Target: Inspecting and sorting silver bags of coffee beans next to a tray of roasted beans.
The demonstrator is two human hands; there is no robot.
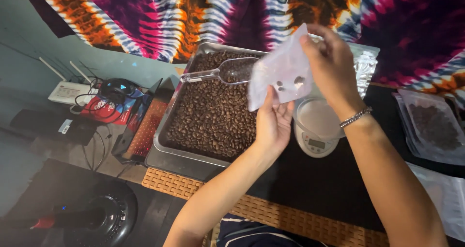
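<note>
Two bare hands hold one small clear plastic pouch (283, 72) above the table in the head view. The left hand (272, 123) supports the pouch from below, fingers closed on its lower edge; the right hand (329, 58), wearing a beaded bracelet (356, 117), pinches the upper edge between thumb and fingers. A few coffee beans show through the pouch. Behind it, a metal tray (167, 143) filled with roasted coffee beans (213, 116) carries a clear plastic scoop (227, 72) lying on the beans. Just right of the tray, beneath the pouch, stands a small white digital scale (317, 130). At the far right lies a filled pouch of beans (433, 126). A tie-dye cloth (193, 14) hangs behind.
</note>
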